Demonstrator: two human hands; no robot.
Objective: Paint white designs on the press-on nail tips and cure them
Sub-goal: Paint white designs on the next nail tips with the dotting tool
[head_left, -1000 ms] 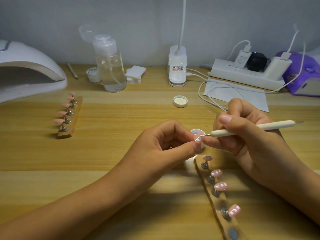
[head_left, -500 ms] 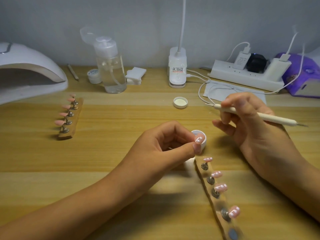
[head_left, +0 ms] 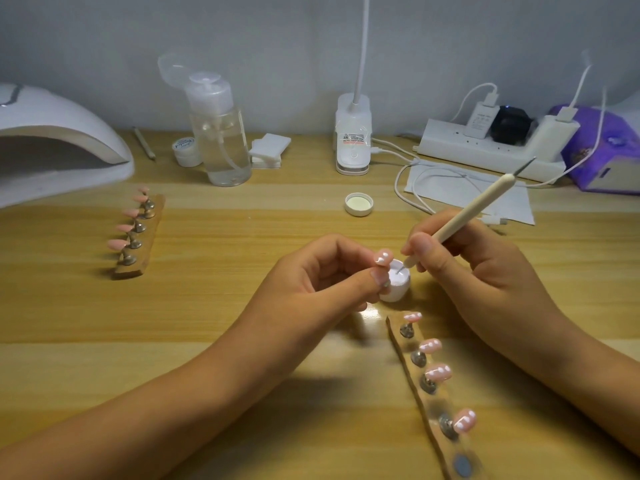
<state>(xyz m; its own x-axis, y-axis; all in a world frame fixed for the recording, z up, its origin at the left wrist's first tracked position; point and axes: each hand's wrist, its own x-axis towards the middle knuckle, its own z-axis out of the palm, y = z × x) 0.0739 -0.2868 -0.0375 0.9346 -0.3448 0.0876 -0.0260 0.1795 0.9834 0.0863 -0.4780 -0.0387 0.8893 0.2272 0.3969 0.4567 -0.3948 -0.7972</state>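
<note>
Press-on nail tip (head_left: 382,256): pink with a little white on it, pinched between the thumb and forefinger of my left hand (head_left: 322,282), just beside the pot.

Dotting tool (head_left: 460,223): grasped pen-fashion by the fingers (head_left: 420,245) of my right hand (head_left: 471,275). A second ago its point touched the tip, then it swung clear. Now it stands in the white gel pot (head_left: 396,285). I judge this a reload, with more dots due on this tip and curing not yet begun.

Near holder strip (head_left: 403,344): four white-dotted tips on studs.

Far holder strip (head_left: 154,223): plain pink tips, unpainted.

Desk (head_left: 207,306): pale wood. On it are the pot lid (head_left: 359,204), curing lamp (head_left: 52,143), pump bottle (head_left: 221,133), small jar (head_left: 187,152), cotton pads (head_left: 270,150), clip lamp base (head_left: 353,133) and power strip (head_left: 485,150).

Wall (head_left: 277,46): plain grey.
</note>
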